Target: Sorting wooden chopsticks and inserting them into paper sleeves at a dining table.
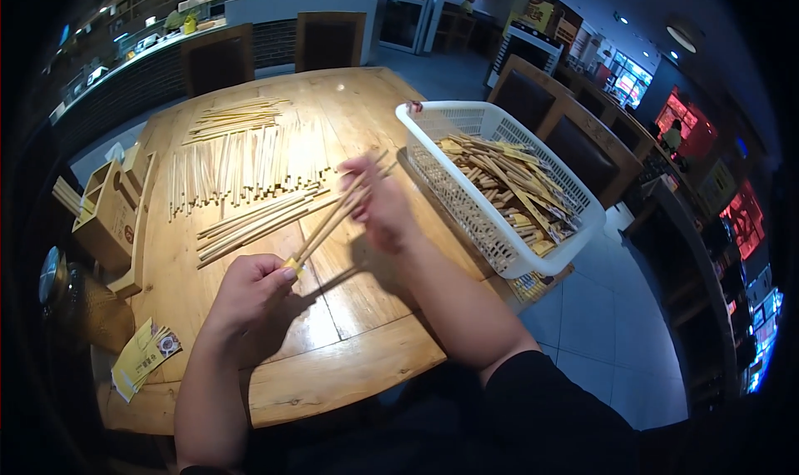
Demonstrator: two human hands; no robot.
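Note:
My left hand (251,290) pinches the lower end of a pair of wooden chopsticks (323,232), where a small yellow paper sleeve (293,265) shows at the fingertips. The sticks slant up to the right toward my right hand (383,204). Motion smears its fingers beside the upper ends, so whether they touch the sticks is unclear. On the table beyond lie loose chopsticks: a slanted group (258,223) closest to me, a wide row side by side (241,167) behind it, and another bunch (237,119) farther back.
To the right, a white plastic basket (545,263) holds many chopsticks (503,179) with yellow sleeves. Flat yellow paper sleeves (143,360) lie at the table's (358,367) near left. A wooden holder (108,213) and a glass jar (87,300) stand along the left edge. Chairs (583,146) surround the table.

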